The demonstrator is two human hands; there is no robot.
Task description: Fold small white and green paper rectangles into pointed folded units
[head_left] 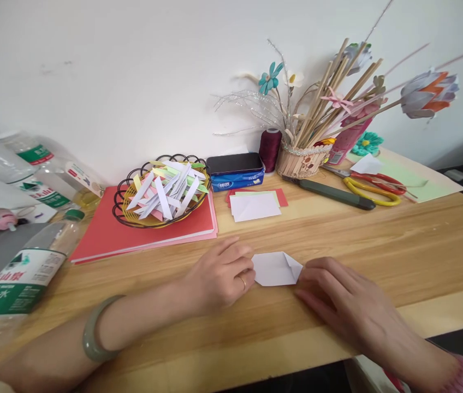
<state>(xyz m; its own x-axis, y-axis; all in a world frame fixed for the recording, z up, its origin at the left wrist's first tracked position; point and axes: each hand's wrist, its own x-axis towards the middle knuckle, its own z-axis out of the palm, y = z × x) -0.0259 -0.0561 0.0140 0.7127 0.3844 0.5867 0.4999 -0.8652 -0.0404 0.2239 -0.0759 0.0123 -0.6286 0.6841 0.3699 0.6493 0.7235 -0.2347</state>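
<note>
A small white sheet of paper lies on the wooden table, its corners partly folded in; a raised flap shows at its right end. My left hand, with a ring and a green bangle on that arm, has its fingers curled over the paper's left end. At the other end, my right hand pinches the pointed right corner between thumb and fingers. The fingertips of the left hand are partly hidden. Just behind the paper is a small stack of white, green and red paper pieces.
Folded paper strips fill a wire-rimmed basket on red paper sheets. Plastic bottles lie at left. Behind stand a blue packet, a thread spool and a stick-filled holder. A dark green cutter and scissors lie right.
</note>
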